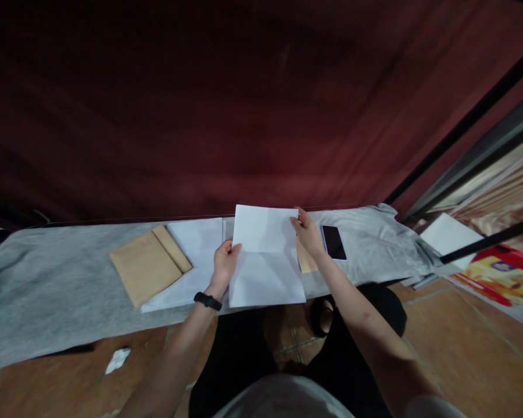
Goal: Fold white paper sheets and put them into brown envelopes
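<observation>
1. Well, the white sheet [268, 276] is held up square before the person, over the middle of the grey-draped desk [65, 290]; a crease crosses it, and whether it rests there or hangs just above I can't tell.
2. The left hand [225, 264] is clamped on the sheet's left edge near the crease, thumb on the face, probably because that spot steadies both halves.
3. The right hand [307, 231] pinches the opposite edge by the upper corner, fingertips closed on the paper; gripping higher there seems to keep the top half from drooping.
4. Both hands keep to the margins, which leaves the blank face uncovered.
5. A brown envelope [150, 264] lies aslant on white papers [196, 235] to the left, apparently parked within reach yet out of the way.
6. Another brown piece [305, 262] peeks out beside the sheet, beneath the right hand; too little shows to say what it is.
7. The phone [333, 242] lies right of that, perhaps set aside to free the middle.
</observation>
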Tool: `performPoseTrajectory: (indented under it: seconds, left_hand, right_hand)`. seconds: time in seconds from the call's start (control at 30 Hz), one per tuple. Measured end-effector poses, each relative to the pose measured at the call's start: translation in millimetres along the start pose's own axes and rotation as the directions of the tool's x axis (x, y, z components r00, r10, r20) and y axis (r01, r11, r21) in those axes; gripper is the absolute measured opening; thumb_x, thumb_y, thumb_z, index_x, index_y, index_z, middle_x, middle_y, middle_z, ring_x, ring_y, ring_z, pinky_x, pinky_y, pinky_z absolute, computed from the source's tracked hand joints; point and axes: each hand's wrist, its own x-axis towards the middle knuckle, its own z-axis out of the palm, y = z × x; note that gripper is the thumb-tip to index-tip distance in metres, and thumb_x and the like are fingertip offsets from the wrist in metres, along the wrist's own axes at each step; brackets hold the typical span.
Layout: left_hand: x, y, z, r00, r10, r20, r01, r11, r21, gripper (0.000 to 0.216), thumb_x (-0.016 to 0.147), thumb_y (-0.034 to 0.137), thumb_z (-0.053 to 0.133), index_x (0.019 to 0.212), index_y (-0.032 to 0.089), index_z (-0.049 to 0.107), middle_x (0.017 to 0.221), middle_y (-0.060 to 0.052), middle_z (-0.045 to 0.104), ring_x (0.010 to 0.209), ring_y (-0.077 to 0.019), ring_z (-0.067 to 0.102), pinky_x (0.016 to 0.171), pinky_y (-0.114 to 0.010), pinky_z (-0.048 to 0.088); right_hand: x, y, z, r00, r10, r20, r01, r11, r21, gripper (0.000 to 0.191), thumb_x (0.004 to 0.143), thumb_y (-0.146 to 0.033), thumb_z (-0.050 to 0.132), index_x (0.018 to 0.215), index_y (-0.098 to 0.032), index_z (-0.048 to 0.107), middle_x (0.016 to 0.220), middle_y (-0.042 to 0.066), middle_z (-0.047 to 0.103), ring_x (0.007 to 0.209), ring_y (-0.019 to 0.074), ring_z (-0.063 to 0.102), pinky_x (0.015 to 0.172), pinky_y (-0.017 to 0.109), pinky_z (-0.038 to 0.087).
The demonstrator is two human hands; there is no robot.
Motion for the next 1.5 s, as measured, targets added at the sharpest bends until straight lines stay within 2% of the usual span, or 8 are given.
performPoseTrajectory:
  seconds: [0.13,0.43,0.77,0.93,1.03,1.13,1.37,1.5]
  left_hand:
    - [11.6,-26.8,6.2,0.998,-0.04,-0.043,0.042,0.998,0.056,0.021,0.07,0.04,0.065,0.067,0.02,0.059,0.06,0.003,0.058,0.061,-0.0147,0.051,0.057,-0.025,0.038]
    - [18.8,-56.1,4.0,0.978,-0.174,-0.115,0.182,0.982,0.056,0.022,0.062,0.041,0.066,0.061,0.02,0.058,0.056,0.004,0.053,0.057,-0.0123,0.046,0.055,-0.024,0.035]
    - [11.7,-43.2,-3.2,0.943,-0.322,-0.086,0.32,0.947,-0.032,0.034,0.055,0.045,0.078,0.067,0.017,0.063,0.056,0.002,0.059,0.055,-0.0139,0.054,0.054,-0.026,0.042]
    - [-8.2,-32.8,-8.6,0.949,-0.305,-0.083,0.304,0.952,-0.027,0.04,0.067,0.048,0.073,0.092,0.016,0.07,0.071,-0.001,0.066,0.068,-0.018,0.063,0.067,-0.031,0.052]
    - [-33.3,-35.2,-22.6,0.968,-0.226,-0.111,0.229,0.973,0.016,0.042,0.079,0.04,0.063,0.114,0.018,0.068,0.091,-0.004,0.072,0.088,-0.0208,0.067,0.09,-0.038,0.054]
    - [-67.0,-45.2,-47.8,0.999,0.046,0.015,-0.048,0.986,0.159,0.037,0.09,0.031,0.049,0.119,0.02,0.069,0.119,-0.009,0.072,0.116,-0.0232,0.065,0.111,-0.044,0.045]
    - [-135.3,-55.2,-90.6,0.9,0.229,0.371,-0.384,0.821,0.424,0.062,0.086,0.004,0.043,0.138,0.032,0.062,0.166,0.0,0.035,0.149,-0.0229,0.039,0.123,-0.048,0.036]
    - [-131.9,-55.8,-79.9,0.823,0.259,0.506,-0.499,0.757,0.422,0.088,0.069,-0.011,0.035,0.141,0.033,0.059,0.16,0.001,0.045,0.148,-0.0176,0.04,0.124,-0.048,0.035]
  right_hand:
    - [-45.4,43.8,18.8,0.995,0.046,0.084,-0.044,0.999,-0.022,0.061,0.094,-0.034,0.051,0.152,-0.018,0.042,0.13,0.012,0.067,0.114,0.0229,0.065,0.093,0.034,0.056]
    - [-159.6,95.9,-4.2,0.943,-0.08,0.322,0.17,0.95,-0.263,0.067,0.088,-0.005,0.04,0.151,-0.025,0.049,0.16,0.008,0.043,0.148,0.023,0.041,0.123,0.048,0.037]
    - [-170.2,72.2,-27.5,0.772,-0.139,0.62,0.33,0.922,-0.204,0.087,0.076,0.0,0.052,0.158,-0.026,0.037,0.164,0.007,0.037,0.152,0.0253,0.034,0.126,0.055,0.03]
    - [-172.5,79.4,-23.9,0.846,-0.163,0.508,0.307,0.927,-0.215,0.063,0.089,-0.004,0.046,0.148,-0.025,0.053,0.15,0.008,0.057,0.144,0.0225,0.047,0.121,0.052,0.039]
    - [-172.4,76.2,-23.9,0.823,-0.193,0.534,0.331,0.927,-0.176,0.047,0.095,-0.015,0.053,0.141,-0.025,0.059,0.143,0.008,0.063,0.139,0.0244,0.053,0.12,0.053,0.042]
    - [-173.4,70.3,-27.8,0.804,-0.204,0.558,0.344,0.926,-0.157,0.038,0.099,-0.021,0.054,0.135,-0.026,0.064,0.135,0.007,0.069,0.132,0.0243,0.058,0.118,0.053,0.044]
    - [-183.5,64.3,-35.0,0.809,-0.213,0.548,0.339,0.931,-0.138,0.033,0.096,-0.015,0.056,0.123,-0.027,0.071,0.131,0.006,0.071,0.128,0.0236,0.062,0.115,0.052,0.047]
    - [-191.6,62.9,-27.3,0.829,-0.218,0.515,0.331,0.934,-0.136,0.042,0.089,-0.006,0.055,0.122,-0.027,0.071,0.132,0.006,0.071,0.13,0.0227,0.061,0.116,0.052,0.047]
